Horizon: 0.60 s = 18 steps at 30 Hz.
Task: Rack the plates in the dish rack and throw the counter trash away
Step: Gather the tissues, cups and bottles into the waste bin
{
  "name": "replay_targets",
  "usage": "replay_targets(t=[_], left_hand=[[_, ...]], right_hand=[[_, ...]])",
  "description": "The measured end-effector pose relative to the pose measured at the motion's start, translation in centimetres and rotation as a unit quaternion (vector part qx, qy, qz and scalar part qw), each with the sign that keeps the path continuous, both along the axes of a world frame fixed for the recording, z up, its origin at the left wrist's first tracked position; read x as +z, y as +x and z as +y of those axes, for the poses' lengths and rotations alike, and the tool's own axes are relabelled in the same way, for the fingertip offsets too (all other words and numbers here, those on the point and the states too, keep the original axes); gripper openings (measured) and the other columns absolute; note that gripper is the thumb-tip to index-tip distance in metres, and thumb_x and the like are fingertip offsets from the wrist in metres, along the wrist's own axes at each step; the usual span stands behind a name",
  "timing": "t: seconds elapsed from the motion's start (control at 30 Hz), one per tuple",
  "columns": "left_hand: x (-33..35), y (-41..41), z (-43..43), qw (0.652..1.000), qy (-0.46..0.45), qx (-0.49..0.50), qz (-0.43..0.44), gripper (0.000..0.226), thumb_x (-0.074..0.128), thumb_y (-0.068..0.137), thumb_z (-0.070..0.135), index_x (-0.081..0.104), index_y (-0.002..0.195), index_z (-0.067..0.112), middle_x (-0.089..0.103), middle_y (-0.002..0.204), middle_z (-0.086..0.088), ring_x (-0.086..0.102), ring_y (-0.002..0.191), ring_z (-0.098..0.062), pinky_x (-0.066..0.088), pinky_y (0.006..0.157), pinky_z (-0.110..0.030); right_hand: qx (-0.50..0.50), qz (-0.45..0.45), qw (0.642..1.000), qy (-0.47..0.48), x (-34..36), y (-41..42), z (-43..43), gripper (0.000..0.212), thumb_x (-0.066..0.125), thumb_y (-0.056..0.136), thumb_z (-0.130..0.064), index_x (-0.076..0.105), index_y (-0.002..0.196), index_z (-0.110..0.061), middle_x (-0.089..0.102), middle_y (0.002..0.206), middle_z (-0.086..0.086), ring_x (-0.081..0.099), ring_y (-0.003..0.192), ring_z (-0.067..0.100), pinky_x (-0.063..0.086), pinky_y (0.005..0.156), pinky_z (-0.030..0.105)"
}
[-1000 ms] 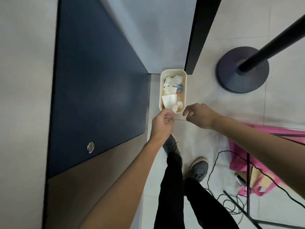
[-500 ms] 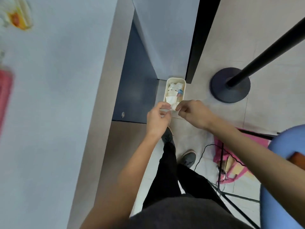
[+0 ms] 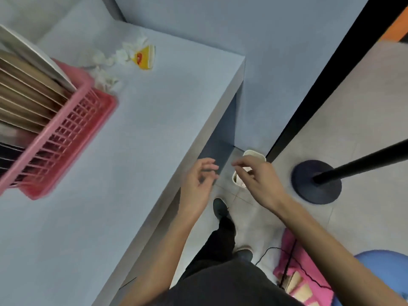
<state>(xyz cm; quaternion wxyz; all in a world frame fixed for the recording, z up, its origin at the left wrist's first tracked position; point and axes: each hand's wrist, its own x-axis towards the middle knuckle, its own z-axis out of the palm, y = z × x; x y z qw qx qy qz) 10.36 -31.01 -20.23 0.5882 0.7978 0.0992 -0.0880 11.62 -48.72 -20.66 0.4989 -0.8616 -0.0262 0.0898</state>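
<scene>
On my feed a pale blue-grey counter (image 3: 132, 155) fills nine o'clock, meeting a wall (image 3: 242, 25) of the same colour at twelve. A black vertical strip (image 3: 320, 89) runs at one o'clock. Beige floor tiles (image 3: 353, 102) beyond it carry a black post's round base (image 3: 306, 191) at three.

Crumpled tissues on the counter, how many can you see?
4, roughly: two tissues beside the yellow wrapper, two more near the pink rack corner; blur may hide others.

the plates (image 3: 26, 93) stand on edge in a row in the pink dish rack (image 3: 66, 138) on the counter (image 3: 132, 151). behind it lie crumpled white tissues (image 3: 106, 69) and a yellow, perhaps plastic, wrapper (image 3: 144, 57). the cream bin (image 3: 254, 153) stands on the floor.
</scene>
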Motion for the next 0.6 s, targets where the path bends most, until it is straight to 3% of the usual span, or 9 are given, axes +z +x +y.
replay_targets(t=[0.1, 0.33, 0.47, 0.6], left_hand=[[1.6, 2.8, 2.0, 0.998, -0.023, 0.047, -0.022, 0.025, 0.053, 0.096, 0.005, 0.065, 0.107, 0.025, 0.071, 0.101, 0.007, 0.070, 0.086, -0.015, 0.057, 0.075, -0.038], [3.6, 10.5, 6.9, 0.991, -0.021, 0.120, -0.047, 0.021, 0.052, 0.097, 0.005, 0.064, 0.106, 0.019, 0.073, 0.097, 0.006, 0.070, 0.082, -0.017, 0.055, 0.070, -0.028], [3.3, 15.1, 9.5, 0.990, 0.005, 0.131, -0.050, 0.023, 0.053, 0.095, 0.002, 0.065, 0.104, 0.019, 0.073, 0.097, 0.006, 0.069, 0.080, -0.014, 0.053, 0.070, -0.025], [2.4, 20.5, 12.0, 0.989, 0.094, 0.091, -0.069, 0.026, 0.057, 0.089, 0.002, 0.066, 0.109, 0.017, 0.070, 0.110, 0.008, 0.064, 0.090, -0.008, 0.046, 0.080, -0.015]], right_hand=[[0.043, -0.036, 0.998, -0.002, 1.9, 4.3, 1.6, 0.016, 0.054, 0.097, -0.015, 0.068, 0.106, -0.018, 0.065, 0.103, -0.010, 0.060, 0.094, 0.004, 0.047, 0.079, 0.014], [0.113, -0.049, 0.991, -0.046, 4.5, 14.7, 6.6, 0.023, 0.050, 0.098, -0.020, 0.065, 0.116, -0.020, 0.064, 0.111, -0.009, 0.058, 0.099, 0.002, 0.046, 0.076, 0.009], [0.139, -0.051, 0.985, -0.093, 4.9, 20.1, 9.1, 0.029, 0.052, 0.096, -0.018, 0.062, 0.124, -0.017, 0.062, 0.125, -0.001, 0.056, 0.112, 0.012, 0.048, 0.094, 0.028], [0.189, -0.015, 0.958, -0.215, 3.5, 23.4, 10.6, 0.038, 0.049, 0.095, -0.018, 0.056, 0.132, -0.014, 0.056, 0.131, 0.005, 0.054, 0.117, 0.026, 0.042, 0.094, 0.028]])
